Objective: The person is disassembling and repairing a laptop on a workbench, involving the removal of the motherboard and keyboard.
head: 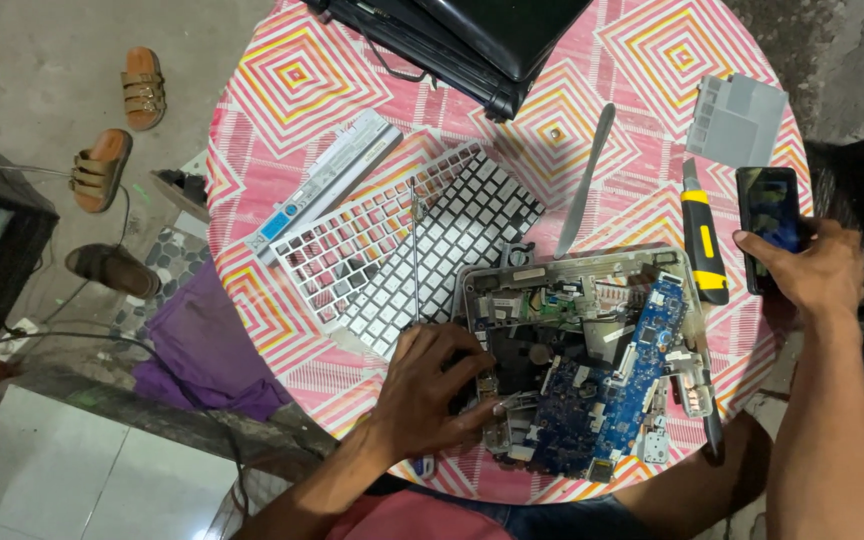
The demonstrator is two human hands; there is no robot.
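Note:
An opened laptop base [580, 268] lies on the round table near me, with a blue circuit board [602, 400] tilted loose inside it. My left hand [430, 390] rests on the base's left side, fingers curled against the frame and inner parts. My right hand [810, 270] is at the table's right edge, thumb and fingers on a dark smartphone [767, 215]. A yellow and black utility knife [701, 240] lies between the phone and the base.
The table wears a pink, orange and white patterned cloth [292, 70]. On it lie a white keyboard frame [407, 250], a long battery [327, 180], a metal pry tool [584, 185], a grey cover plate [737, 120] and black laptop parts [472, 40]. Sandals [102, 165] sit on the floor.

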